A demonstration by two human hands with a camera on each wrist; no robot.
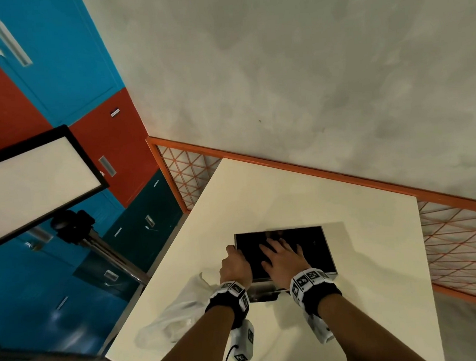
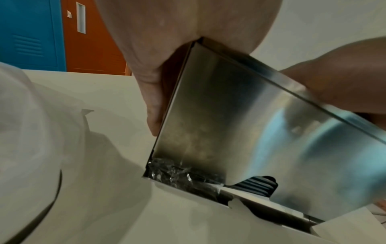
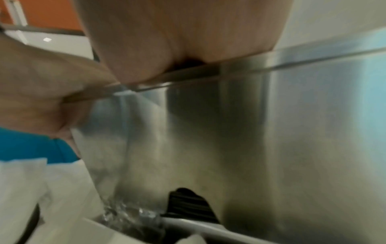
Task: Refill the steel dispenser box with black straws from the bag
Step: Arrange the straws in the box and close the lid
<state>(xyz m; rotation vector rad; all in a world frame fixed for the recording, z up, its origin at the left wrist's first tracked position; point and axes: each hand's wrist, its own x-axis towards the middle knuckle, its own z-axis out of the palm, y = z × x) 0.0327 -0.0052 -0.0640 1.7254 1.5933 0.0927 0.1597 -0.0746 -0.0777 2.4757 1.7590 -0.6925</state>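
Note:
The steel dispenser box (image 1: pixel 306 243) stands on the cream table (image 1: pixel 365 284), and its lid looks dark and glossy from above. My left hand (image 1: pixel 234 268) grips its front left corner, the thumb (image 2: pixel 152 102) lying down the left side edge. My right hand (image 1: pixel 283 261) lies flat on the lid with its fingers spread. In the wrist views the box's brushed steel front (image 2: pixel 229 115) fills the frame. At its foot, wrapped black straws (image 2: pixel 179 171) lie in the tray beside a black ribbed knob (image 2: pixel 256 183). The white plastic bag (image 1: pixel 178 311) lies crumpled left of the box.
A lit panel on a tripod (image 1: pixel 34 183) stands off the table's left side. Blue and red lockers (image 1: pixel 40 67) are behind it. An orange mesh fence (image 1: pixel 461 243) runs along the far and right edges of the table, against a grey wall.

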